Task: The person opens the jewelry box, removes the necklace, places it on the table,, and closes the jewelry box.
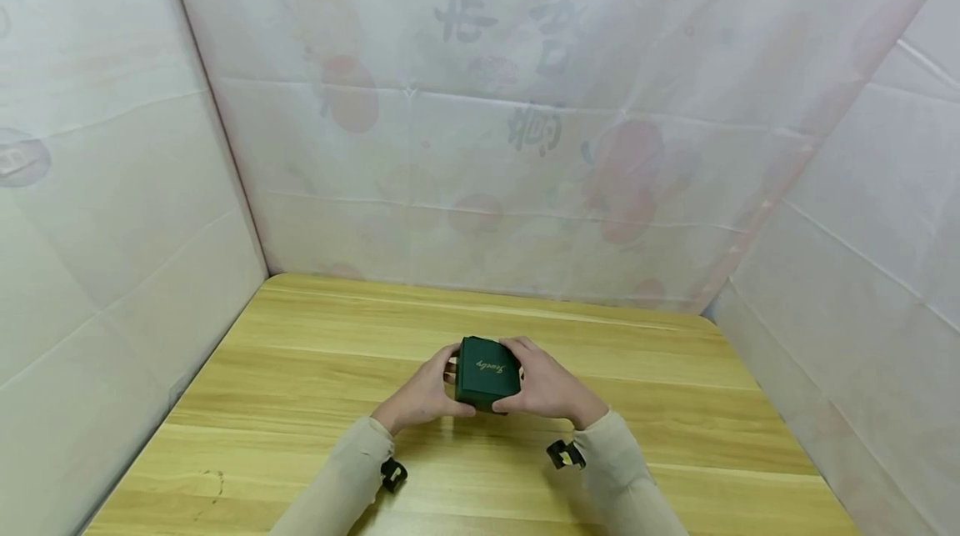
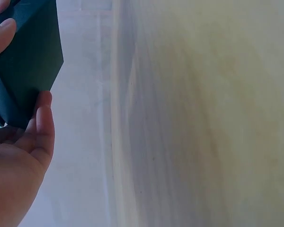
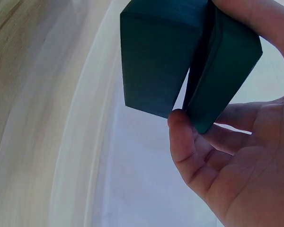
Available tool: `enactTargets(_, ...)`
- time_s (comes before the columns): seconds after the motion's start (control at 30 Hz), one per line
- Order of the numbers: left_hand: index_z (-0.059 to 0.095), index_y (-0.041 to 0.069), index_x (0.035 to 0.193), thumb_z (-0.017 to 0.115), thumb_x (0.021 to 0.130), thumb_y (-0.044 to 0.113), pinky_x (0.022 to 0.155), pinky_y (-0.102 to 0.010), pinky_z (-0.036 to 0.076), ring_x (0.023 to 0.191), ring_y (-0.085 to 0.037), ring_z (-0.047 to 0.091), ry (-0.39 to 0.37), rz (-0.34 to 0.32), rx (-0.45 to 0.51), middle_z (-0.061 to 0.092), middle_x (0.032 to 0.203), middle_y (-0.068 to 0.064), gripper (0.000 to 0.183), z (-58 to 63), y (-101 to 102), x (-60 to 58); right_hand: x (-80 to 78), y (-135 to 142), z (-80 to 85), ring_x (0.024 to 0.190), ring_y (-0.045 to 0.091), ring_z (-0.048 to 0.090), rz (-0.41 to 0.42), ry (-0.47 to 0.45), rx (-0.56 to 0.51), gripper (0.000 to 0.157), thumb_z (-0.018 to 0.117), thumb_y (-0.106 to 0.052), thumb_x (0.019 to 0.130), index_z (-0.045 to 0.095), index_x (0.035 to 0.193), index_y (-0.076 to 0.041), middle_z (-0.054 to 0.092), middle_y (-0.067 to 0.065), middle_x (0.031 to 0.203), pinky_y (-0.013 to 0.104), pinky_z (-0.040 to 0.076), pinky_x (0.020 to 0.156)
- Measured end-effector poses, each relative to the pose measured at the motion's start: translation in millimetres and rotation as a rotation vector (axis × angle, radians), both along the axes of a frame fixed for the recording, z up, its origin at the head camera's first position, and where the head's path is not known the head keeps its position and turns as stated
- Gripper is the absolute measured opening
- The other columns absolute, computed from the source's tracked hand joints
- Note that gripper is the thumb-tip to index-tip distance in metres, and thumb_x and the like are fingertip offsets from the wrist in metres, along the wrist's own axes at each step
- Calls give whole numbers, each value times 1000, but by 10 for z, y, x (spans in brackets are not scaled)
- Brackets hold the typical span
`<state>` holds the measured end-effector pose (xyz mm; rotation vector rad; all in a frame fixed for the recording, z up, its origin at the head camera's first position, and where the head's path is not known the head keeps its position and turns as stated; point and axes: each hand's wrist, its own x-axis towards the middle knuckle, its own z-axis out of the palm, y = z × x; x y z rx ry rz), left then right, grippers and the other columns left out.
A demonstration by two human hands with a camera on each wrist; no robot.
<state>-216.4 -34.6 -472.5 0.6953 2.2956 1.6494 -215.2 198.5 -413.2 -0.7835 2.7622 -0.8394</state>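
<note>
Cloth walls (image 1: 420, 169): pale and faintly printed, on the left, right and far sides; their print shows plainly only in the head view.
Table (image 1: 712, 403): yellow wood grain, seen nearly whole from the head, only partly from either wrist.
Sleeves (image 1: 330, 478): light, reaching in from the near left and near right.
Right hand (image 1: 555, 382): grasping the box's right side, thumb near, fingers bent toward the far corner.
Left hand (image 1: 423, 394): grasping the left side, thumb at the near edge, fingers curved behind.
Green box (image 1: 487, 369): between both hands, over the table's middle.
Wrist devices (image 1: 557, 453): black, one beside each cuff.
Slit (image 3: 203, 52): between a thicker and a thinner part of the box, plain in the right wrist view, unseen from the head.
Gold lettering (image 1: 491, 366): on the top, visible only from the head.
</note>
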Motion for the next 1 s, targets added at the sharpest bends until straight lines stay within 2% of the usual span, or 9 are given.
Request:
enactTargets(0.27,20,9,149,83,73,19,91,-45,43,110,-26,50,-20,3,52,34,142,-11,99,-9,-12,-5,4,47,8,106,22,51,-19,16,11,97,80,-45,71,33,144,-3,44,11,132,42,47,85)
enactTargets(0.53,19,10,149,82,73,13,92,-48,42,111,-28,49,-22,20,49,33,141,-12,99,-16,-14,-9,14,106,16,110,25,51,-20,26,25,98,79,-47,71,33,145,-2,42,13,136,43,46,86)
enactTargets(0.77,22,12,146,84,71,13,91,-47,42,111,-28,47,-20,57,26,38,137,-10,97,-3,-16,-11,53,142,39,115,28,48,-19,30,36,99,80,-45,72,30,146,-2,39,13,138,46,43,91)
enactTargets(1.0,24,15,146,85,71,18,93,-51,41,115,-36,46,-37,83,-3,39,138,-13,97,5,-30,-3,58,187,34,116,29,48,-16,47,52,95,82,-35,73,30,146,-1,39,14,138,47,42,92)
